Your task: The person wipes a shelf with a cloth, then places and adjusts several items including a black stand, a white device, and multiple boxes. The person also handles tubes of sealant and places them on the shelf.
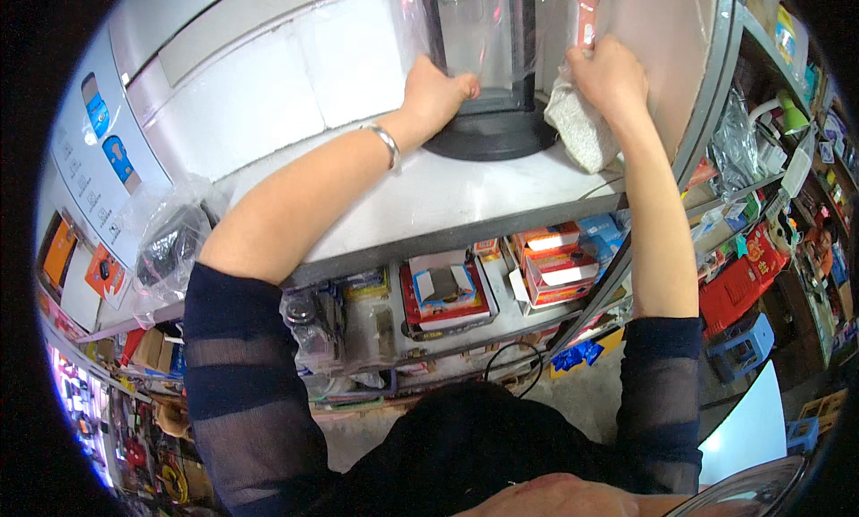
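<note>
A tall black-framed appliance [495, 124] stands upright on its round base, on a white shelf [416, 208]. Clear plastic film [547, 20] covers its upper part, and its top is cut off by the picture's rim. My left hand [433, 94] grips the left post low down, with the thumb across the front. To the right of the base, my right hand [609, 77] holds a whitish cloth [582, 131] that hangs down to the shelf. Just above that hand is an orange strip [586, 10] behind plastic; whether my fingers touch it I cannot tell.
A grey metal shelf edge [463, 233] runs in front of me. Below it sit open cartons [557, 265] and a red box [446, 295]. On the left are a plastic-wrapped black item [171, 245] and a printed board [100, 141]. Blue stools [745, 346] stand at right, with a person [820, 248] beyond.
</note>
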Tool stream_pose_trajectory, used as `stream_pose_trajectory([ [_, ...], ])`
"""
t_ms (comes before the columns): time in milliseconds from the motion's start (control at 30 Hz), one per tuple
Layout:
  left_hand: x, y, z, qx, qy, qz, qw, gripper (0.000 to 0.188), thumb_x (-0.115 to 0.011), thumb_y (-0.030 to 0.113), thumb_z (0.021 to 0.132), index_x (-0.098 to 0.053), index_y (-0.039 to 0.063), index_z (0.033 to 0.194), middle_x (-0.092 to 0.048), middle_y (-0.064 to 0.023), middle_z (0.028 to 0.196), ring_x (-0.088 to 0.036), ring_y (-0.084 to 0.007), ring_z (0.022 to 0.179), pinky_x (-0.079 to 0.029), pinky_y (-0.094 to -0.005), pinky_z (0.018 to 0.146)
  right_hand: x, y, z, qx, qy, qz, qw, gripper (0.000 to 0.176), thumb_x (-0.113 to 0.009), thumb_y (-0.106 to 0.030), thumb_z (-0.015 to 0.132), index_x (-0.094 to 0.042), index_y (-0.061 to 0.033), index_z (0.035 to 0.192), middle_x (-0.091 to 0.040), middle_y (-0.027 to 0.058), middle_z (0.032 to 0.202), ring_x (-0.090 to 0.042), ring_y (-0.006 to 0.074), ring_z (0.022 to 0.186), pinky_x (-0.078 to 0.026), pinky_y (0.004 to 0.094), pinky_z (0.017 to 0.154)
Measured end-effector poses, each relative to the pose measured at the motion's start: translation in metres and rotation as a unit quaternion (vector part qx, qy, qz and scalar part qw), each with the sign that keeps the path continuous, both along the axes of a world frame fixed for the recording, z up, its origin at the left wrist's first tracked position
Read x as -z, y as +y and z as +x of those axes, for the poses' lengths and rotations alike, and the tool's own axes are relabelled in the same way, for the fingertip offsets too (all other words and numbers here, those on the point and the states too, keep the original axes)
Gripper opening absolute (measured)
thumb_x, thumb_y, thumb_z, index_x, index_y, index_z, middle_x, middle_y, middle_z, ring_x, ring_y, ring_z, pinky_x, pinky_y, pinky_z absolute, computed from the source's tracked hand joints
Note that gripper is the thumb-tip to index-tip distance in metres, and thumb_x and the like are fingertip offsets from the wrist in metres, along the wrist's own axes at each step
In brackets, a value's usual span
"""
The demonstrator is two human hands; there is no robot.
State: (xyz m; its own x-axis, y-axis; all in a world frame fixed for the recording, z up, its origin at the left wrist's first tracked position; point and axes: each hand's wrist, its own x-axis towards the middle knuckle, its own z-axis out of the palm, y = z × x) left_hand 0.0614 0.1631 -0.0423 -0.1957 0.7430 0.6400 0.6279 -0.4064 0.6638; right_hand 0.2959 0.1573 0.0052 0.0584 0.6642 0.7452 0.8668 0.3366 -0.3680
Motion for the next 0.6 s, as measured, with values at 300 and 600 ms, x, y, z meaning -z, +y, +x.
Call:
stream_pose_trajectory([
  [300,-0.001,-0.011,0.002,0.001,-0.018,-0.03,0.999,0.046,-0.071,0.019,0.067,-0.05,-0.01,0.095,-0.063,-0.0195,0.087,-0.061,-0.0264,0.083,-0.049,-0.0353,0.075,0.004,0.004,-0.006,0.016,0.024,0.001,1.0,0.042,-0.059,-0.034,0.084,-0.059,0.0057,0.1,-0.067,0.0259,0.095,-0.065,0.0424,0.094,-0.049,0.0488,0.086],
  [600,0.004,-0.012,-0.007,0.066,0.051,-0.041,0.996,0.015,-0.059,0.008,0.077,-0.054,-0.005,0.082,-0.064,-0.0109,0.075,-0.059,-0.0187,0.071,-0.048,-0.0331,0.069,-0.006,0.027,-0.015,0.024,0.008,-0.061,0.998,0.041,-0.056,-0.033,0.086,-0.062,0.0029,0.105,-0.067,0.023,0.103,-0.064,0.0411,0.098,-0.049,0.0481,0.087],
])
